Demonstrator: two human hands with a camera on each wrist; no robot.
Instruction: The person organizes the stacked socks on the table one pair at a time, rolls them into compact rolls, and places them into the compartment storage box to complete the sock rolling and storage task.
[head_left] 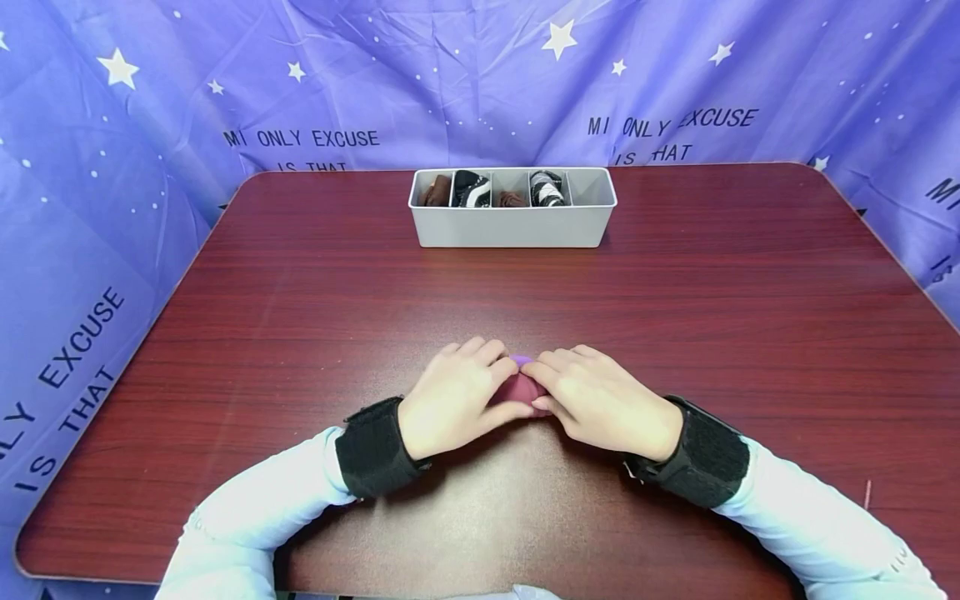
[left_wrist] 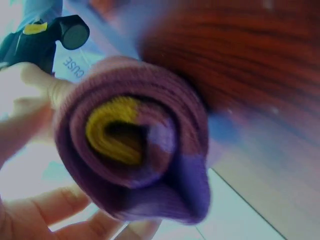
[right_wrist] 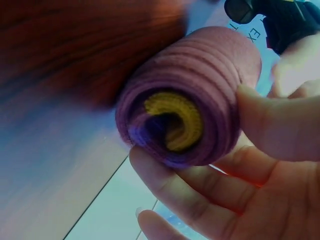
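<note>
A rolled sock (head_left: pixel 519 390) lies across the near middle of the table, between my two hands. My left hand (head_left: pixel 459 392) holds its left end, and my right hand (head_left: pixel 600 400) grips the right end. In the left wrist view the rolled sock (left_wrist: pixel 192 115) shows a mauve spiral with a purple flap at the bottom and yellow at its core. From the right wrist view, the thumb presses one side of the rolled sock (right_wrist: pixel 220 55), with fingers curled beneath it. Its mauve outside has ridged folds. Palms are partly hidden in the head view.
A light grey divided box (head_left: pixel 513 227) stands at the table's far edge. Its compartments hold a brown rolled item (head_left: pixel 437 192), black-and-white rolled items (head_left: pixel 472 190) and another brown one (head_left: pixel 512 199). A blue-violet star-print curtain (head_left: pixel 480 83) hangs behind the dark red table (head_left: pixel 300 275).
</note>
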